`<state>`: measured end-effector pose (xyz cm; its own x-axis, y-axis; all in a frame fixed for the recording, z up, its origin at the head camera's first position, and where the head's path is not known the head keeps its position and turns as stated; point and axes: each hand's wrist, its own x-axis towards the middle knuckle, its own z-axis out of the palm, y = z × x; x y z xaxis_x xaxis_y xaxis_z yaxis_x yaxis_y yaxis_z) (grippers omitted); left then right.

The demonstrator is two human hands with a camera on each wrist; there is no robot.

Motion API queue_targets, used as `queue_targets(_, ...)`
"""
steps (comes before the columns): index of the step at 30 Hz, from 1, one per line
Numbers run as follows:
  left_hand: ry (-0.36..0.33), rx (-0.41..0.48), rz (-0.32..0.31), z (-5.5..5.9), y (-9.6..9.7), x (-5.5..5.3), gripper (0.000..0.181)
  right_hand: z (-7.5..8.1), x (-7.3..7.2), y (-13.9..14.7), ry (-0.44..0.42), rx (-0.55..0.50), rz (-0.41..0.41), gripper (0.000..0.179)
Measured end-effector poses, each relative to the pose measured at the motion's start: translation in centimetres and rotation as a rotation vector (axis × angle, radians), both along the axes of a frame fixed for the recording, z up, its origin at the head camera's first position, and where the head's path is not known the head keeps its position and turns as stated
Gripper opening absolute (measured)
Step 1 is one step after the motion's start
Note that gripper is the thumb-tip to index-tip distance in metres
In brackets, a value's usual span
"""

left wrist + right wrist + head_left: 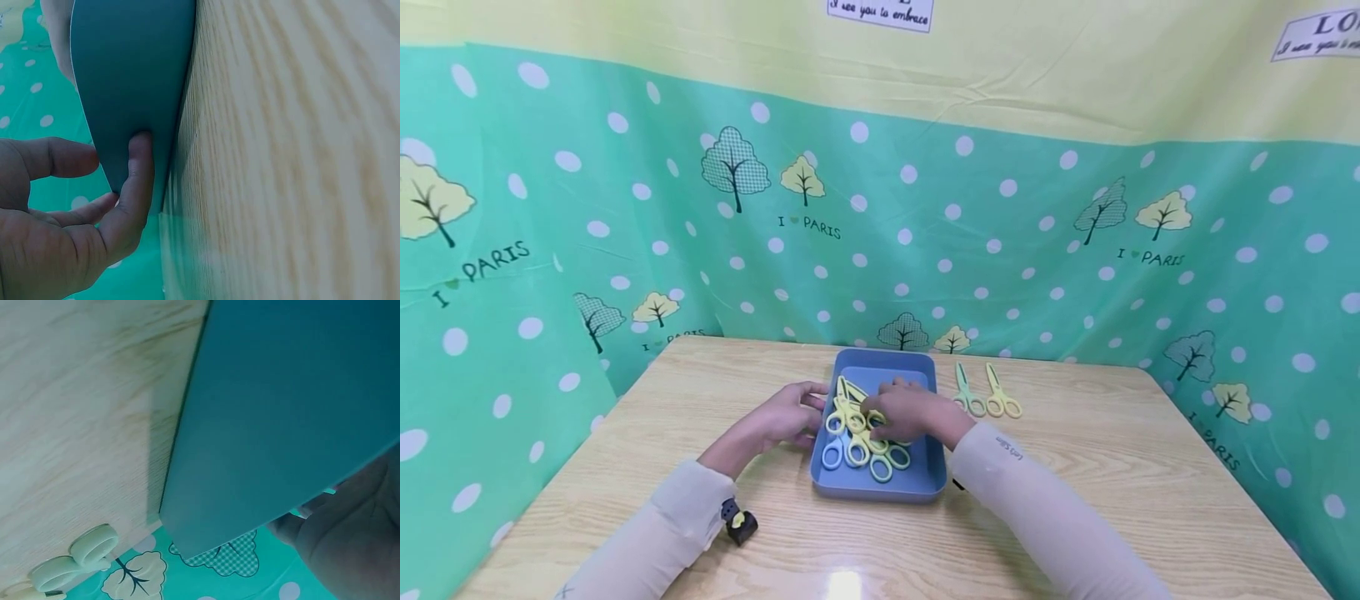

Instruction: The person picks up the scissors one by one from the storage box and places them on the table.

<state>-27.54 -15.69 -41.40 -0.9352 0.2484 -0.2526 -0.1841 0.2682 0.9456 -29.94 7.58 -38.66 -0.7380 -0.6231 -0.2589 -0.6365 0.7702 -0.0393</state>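
Observation:
A blue rectangular tray (880, 493) stands on the table with several small scissors inside. Yellow scissors (842, 392) lie on top, with blue scissors (844, 439) and green scissors (887, 455) lower in the pile. My left hand (784, 415) grips the tray's left wall; in the left wrist view one fingertip (141, 144) presses its outer face. Over the right wall reaches my right hand (910, 412), its thumb and fingers curled at a yellow scissors handle. In the right wrist view the tray wall (269, 425) hides those fingertips.
Right of the tray, green scissors (962, 379) and yellow scissors (994, 381) lie side by side, blades pointing away. The wooden table (1075, 442) ends at a green and yellow patterned curtain (1045, 250) behind and at both sides.

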Motion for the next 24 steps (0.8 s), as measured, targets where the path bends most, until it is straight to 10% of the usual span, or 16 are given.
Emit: queue_targets(24, 0.003, 0.015, -0.001, -0.2, 0.0, 0.0, 0.068, 0.8, 1.3, 0.0, 0.180, 0.014, 0.013, 0.040)
